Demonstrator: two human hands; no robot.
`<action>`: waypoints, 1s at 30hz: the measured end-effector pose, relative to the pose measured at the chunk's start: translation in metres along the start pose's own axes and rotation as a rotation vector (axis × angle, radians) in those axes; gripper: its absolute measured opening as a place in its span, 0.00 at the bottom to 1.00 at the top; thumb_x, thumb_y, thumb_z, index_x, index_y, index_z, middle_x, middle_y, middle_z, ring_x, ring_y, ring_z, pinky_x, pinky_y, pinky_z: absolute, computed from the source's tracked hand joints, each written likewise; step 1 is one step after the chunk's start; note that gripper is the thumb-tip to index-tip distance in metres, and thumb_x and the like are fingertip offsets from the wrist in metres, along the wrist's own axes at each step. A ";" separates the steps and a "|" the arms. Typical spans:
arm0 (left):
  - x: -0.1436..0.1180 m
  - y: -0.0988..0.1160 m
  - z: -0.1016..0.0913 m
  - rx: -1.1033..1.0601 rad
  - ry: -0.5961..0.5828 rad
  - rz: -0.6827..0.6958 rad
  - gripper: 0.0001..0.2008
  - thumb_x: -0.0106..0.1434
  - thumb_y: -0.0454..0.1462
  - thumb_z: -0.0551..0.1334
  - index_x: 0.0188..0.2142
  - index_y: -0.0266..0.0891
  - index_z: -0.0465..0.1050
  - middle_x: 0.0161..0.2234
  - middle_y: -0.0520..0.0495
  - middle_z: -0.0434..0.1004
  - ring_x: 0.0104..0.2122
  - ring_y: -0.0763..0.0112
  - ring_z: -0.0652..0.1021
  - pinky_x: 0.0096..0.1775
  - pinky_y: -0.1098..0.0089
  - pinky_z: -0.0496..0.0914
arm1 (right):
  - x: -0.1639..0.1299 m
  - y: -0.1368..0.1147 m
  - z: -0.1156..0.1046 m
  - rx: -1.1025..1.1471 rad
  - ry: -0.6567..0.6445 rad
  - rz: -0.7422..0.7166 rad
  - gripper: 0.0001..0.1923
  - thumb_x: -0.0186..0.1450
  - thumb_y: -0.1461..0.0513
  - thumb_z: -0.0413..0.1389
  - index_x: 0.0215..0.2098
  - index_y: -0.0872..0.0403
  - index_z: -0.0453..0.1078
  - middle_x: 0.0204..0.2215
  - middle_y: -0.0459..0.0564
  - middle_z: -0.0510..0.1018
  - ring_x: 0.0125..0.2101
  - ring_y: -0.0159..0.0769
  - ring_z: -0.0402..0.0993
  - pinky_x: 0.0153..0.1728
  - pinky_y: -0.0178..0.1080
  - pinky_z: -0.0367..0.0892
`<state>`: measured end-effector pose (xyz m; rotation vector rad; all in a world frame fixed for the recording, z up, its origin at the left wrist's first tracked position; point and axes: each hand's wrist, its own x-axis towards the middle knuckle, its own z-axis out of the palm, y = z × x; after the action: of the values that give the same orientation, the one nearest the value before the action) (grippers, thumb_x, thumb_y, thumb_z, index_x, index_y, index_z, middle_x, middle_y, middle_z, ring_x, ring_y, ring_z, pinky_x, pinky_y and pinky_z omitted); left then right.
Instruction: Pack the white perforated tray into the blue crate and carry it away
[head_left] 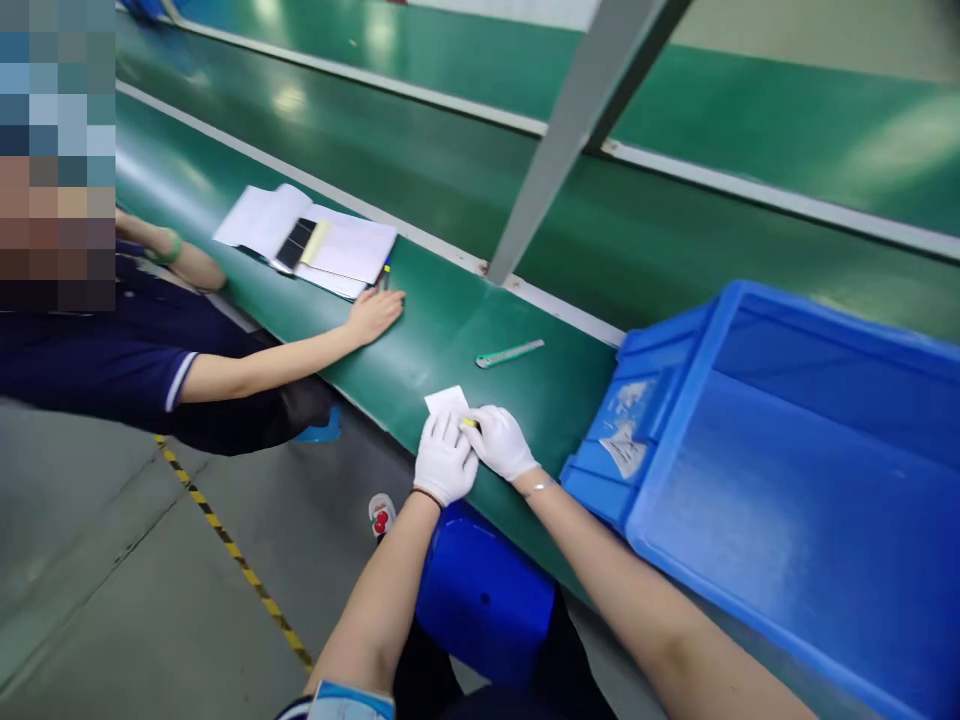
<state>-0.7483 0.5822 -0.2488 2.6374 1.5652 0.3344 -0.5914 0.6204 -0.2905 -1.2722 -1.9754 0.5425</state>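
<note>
Blue stool (484,590) sits lowest, under the bench edge. Above it the left hand (444,460) and right hand (501,440), both in white gloves, are pinched together on a small yellow piece (469,423) pressed to a white slip of paper (448,401) lying on the green bench (450,320) near its front edge. Looks like peeling or sticking; needs a fine fingertip grip. Blue bin (787,480) crowds the right; ruler (510,353) just beyond; co-worker's hand (373,315) and papers (315,240) farther left. Open room ahead.
</note>
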 end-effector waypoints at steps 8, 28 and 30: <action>0.002 0.003 -0.004 0.114 0.078 -0.047 0.24 0.63 0.48 0.59 0.54 0.38 0.73 0.54 0.39 0.71 0.57 0.54 0.70 0.66 0.51 0.63 | 0.009 0.004 0.002 0.035 0.097 0.012 0.15 0.70 0.54 0.50 0.38 0.55 0.74 0.30 0.59 0.77 0.30 0.50 0.73 0.33 0.48 0.65; -0.002 0.000 -0.002 0.022 0.057 -0.031 0.17 0.63 0.40 0.61 0.49 0.35 0.76 0.47 0.41 0.74 0.57 0.55 0.68 0.64 0.54 0.64 | 0.014 0.012 0.016 0.079 0.110 0.269 0.23 0.75 0.58 0.40 0.60 0.62 0.65 0.57 0.64 0.73 0.61 0.45 0.65 0.66 0.57 0.53; -0.002 0.000 -0.001 0.017 0.059 -0.033 0.19 0.63 0.40 0.60 0.51 0.36 0.75 0.50 0.41 0.73 0.57 0.56 0.68 0.65 0.55 0.63 | 0.015 0.012 0.016 0.097 0.059 0.258 0.22 0.74 0.57 0.43 0.59 0.59 0.67 0.53 0.61 0.75 0.55 0.42 0.71 0.61 0.49 0.62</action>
<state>-0.7499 0.5804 -0.2481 2.6339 1.6343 0.4033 -0.6000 0.6397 -0.3045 -1.4738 -1.7255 0.7089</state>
